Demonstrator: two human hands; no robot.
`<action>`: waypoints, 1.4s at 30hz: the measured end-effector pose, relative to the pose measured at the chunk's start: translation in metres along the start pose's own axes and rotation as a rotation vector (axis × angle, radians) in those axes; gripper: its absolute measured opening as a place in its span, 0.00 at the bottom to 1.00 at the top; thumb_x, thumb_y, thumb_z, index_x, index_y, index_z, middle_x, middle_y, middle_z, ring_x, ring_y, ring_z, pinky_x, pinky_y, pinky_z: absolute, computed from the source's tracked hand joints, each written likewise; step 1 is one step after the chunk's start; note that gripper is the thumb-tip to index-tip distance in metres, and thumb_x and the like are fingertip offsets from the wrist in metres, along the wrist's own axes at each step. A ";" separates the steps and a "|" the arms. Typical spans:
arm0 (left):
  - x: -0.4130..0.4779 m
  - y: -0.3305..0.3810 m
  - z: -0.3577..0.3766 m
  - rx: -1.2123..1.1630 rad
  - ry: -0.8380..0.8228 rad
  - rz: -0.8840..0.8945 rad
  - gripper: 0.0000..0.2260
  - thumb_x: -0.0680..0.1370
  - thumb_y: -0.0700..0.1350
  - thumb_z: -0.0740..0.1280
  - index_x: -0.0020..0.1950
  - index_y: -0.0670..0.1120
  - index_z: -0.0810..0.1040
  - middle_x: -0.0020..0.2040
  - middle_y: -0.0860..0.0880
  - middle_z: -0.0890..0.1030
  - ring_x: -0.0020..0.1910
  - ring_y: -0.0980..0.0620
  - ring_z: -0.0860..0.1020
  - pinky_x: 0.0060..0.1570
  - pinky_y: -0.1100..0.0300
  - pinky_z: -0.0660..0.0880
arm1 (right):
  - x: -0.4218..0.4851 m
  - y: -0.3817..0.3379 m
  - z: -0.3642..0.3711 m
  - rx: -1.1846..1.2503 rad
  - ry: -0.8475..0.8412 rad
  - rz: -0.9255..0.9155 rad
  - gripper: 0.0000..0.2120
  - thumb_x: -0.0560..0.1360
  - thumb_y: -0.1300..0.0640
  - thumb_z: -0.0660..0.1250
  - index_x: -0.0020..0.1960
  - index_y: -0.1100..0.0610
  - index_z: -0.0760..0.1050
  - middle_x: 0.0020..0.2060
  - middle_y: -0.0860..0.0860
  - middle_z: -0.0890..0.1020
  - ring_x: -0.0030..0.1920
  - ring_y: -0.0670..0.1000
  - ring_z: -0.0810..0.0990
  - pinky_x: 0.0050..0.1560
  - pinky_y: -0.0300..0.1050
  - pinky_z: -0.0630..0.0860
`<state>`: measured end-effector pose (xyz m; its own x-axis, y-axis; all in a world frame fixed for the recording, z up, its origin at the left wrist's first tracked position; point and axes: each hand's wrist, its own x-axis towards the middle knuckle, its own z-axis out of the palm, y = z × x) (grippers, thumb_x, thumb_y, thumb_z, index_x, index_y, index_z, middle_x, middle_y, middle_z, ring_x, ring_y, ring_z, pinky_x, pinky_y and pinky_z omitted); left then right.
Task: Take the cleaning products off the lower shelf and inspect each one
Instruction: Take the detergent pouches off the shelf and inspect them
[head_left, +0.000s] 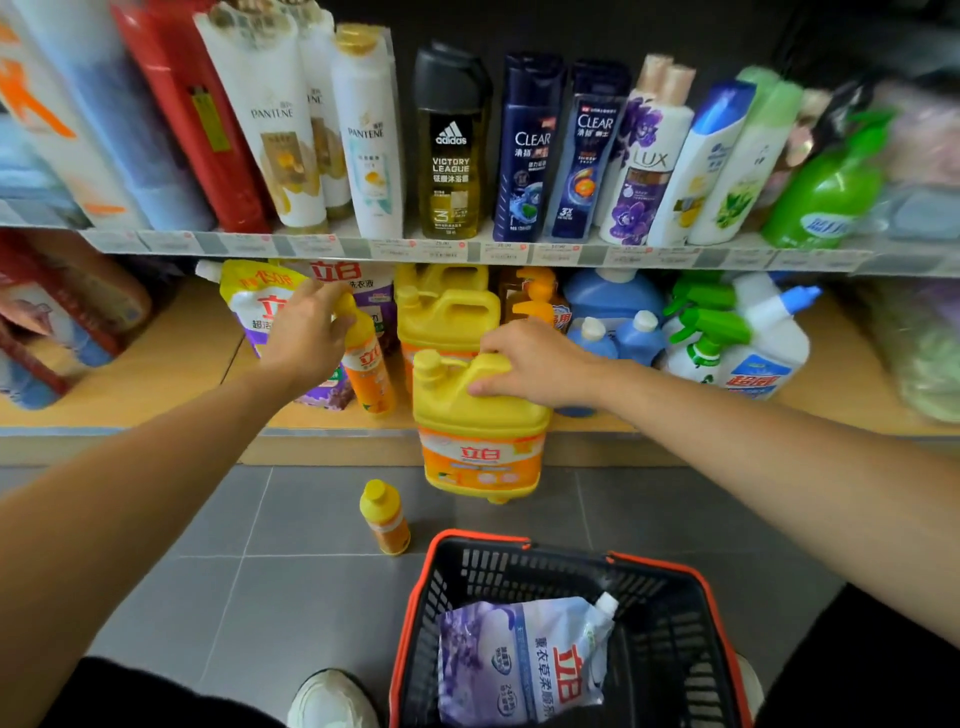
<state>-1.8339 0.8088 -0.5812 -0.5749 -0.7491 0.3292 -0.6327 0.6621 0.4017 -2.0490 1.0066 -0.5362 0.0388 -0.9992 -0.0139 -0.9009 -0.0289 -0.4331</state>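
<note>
My left hand grips the yellow cap end of a small orange dish-soap bottle standing on the lower shelf. My right hand holds the handle of a large yellow detergent jug, which hangs in front of the shelf edge, above the floor. Two more yellow jugs stand behind it on the shelf. Another small orange bottle stands on the grey floor tiles. A purple refill pouch lies in the black basket.
Refill pouches, orange pump bottles, blue bottles and green-trigger sprays crowd the lower shelf. Shampoo bottles line the upper shelf. The red-rimmed basket sits on the floor by my shoe.
</note>
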 end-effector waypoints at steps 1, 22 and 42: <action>0.004 -0.001 0.003 0.006 -0.011 0.012 0.18 0.81 0.38 0.67 0.71 0.39 0.73 0.67 0.37 0.75 0.63 0.34 0.74 0.60 0.42 0.73 | 0.011 -0.005 -0.004 -0.002 0.023 0.001 0.16 0.75 0.46 0.74 0.39 0.56 0.73 0.33 0.47 0.73 0.36 0.46 0.71 0.34 0.39 0.62; 0.012 -0.025 0.063 -0.204 0.161 0.095 0.27 0.76 0.37 0.72 0.73 0.46 0.68 0.70 0.45 0.70 0.66 0.47 0.71 0.61 0.59 0.71 | 0.078 0.028 0.042 -0.256 0.019 0.147 0.48 0.64 0.35 0.78 0.77 0.49 0.63 0.65 0.57 0.75 0.65 0.61 0.74 0.62 0.56 0.74; 0.018 -0.039 0.142 0.014 0.001 -0.395 0.17 0.80 0.56 0.66 0.44 0.45 0.84 0.41 0.42 0.84 0.42 0.39 0.81 0.37 0.55 0.70 | 0.098 0.034 0.061 -0.424 0.185 0.233 0.43 0.66 0.43 0.80 0.75 0.49 0.64 0.60 0.56 0.73 0.63 0.59 0.70 0.62 0.54 0.70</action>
<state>-1.8935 0.7727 -0.7123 -0.2857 -0.9461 0.1524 -0.8120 0.3235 0.4858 -2.0493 0.9092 -0.6073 -0.2260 -0.9679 0.1102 -0.9741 0.2236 -0.0336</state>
